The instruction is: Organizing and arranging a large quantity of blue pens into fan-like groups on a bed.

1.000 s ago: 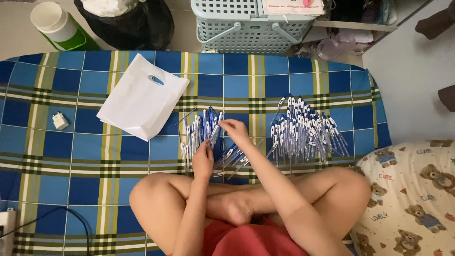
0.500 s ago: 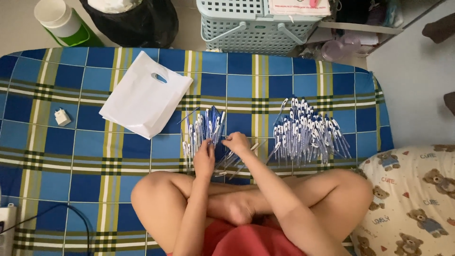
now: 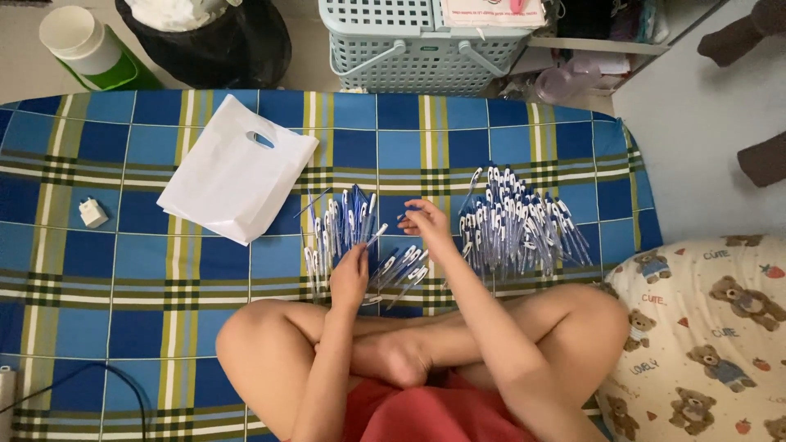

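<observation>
On the blue and yellow checked cloth (image 3: 123, 270), your left hand (image 3: 350, 277) closes around one blue-and-white plastic pen (image 3: 370, 239), while your right hand (image 3: 427, 223) pinches another at 12 o'clock of the small loose pens (image 3: 401, 266), seemingly to sort them.

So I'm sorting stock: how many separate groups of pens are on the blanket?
3: a row by the left hand, a small bunch between the hands, a big pile on the right. Some may be hidden.

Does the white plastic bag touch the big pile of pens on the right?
Apart. The head view shows the white plastic bag lying far left of the big pen pile, with bare checked blanket and a smaller pen row between them.
</observation>
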